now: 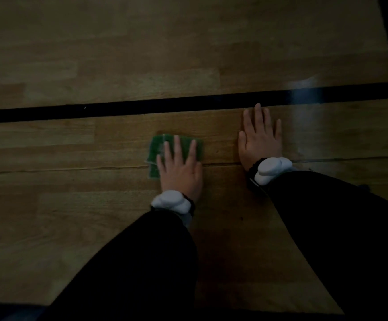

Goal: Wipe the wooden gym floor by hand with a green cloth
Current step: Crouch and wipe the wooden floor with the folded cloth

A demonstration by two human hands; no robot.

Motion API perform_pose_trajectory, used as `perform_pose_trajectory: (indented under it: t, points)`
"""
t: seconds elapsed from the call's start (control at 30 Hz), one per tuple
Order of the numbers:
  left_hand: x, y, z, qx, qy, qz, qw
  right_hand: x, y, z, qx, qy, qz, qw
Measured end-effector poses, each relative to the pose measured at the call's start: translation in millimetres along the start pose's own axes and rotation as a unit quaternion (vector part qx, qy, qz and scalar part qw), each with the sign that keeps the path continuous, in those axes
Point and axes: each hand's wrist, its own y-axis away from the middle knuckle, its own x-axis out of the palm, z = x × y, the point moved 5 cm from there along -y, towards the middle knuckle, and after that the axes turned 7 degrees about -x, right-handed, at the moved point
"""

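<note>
Two black sleeves fill the lower frame, each ending in a white wrist band. The left hand lies palm down on the green cloth, fingers spread and flat, pressing rather than clenching it. The cloth lies flat on the wooden gym floor, protruding left of and beyond that hand. The right hand rests just beside it, apart from the cloth, flat on the bare boards with fingers extended and holding nothing; its fingertips reach almost to a black floor line. Lighting is dim.
</note>
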Motion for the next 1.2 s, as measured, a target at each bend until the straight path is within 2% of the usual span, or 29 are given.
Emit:
perform_pose_trajectory:
  t: [0.2,0.47,0.6,0.7,0.8,0.97,1.2]
  points:
    - [21.8,30.0,-43.8,0.085,-0.003,-0.006,0.996,-0.2,1.2,2.2,0.002,0.005,0.001,1.000]
    - [12.9,31.5,-20.6,0.143,-0.053,0.008,0.988,-2.5,-0.1,3.2,0.001,0.000,0.016,1.000]
    - [6.9,34.1,29.6,0.093,-0.081,0.039,0.992,-3.6,-0.3,-0.3,-0.002,-0.004,0.039,0.999]
    - [-3.9,38.6,79.8,0.013,-0.068,0.062,0.996,-5.1,0.3,0.4,-0.004,-0.006,0.059,0.998]
    - [-9.1,40.7,102.5,-0.018,-0.053,0.081,0.995,-6.7,-2.3,-0.2,-0.006,-0.010,0.092,0.996]
    - [-6.6,43.2,78.5,-0.055,0.003,0.080,0.995,-9.2,-3.7,-0.8,-0.006,-0.025,0.129,0.991]
    - [14.9,70.2,-5.6,0.064,-0.031,0.094,0.993,-15.4,-0.8,3.9,-0.013,-0.020,0.148,0.989]
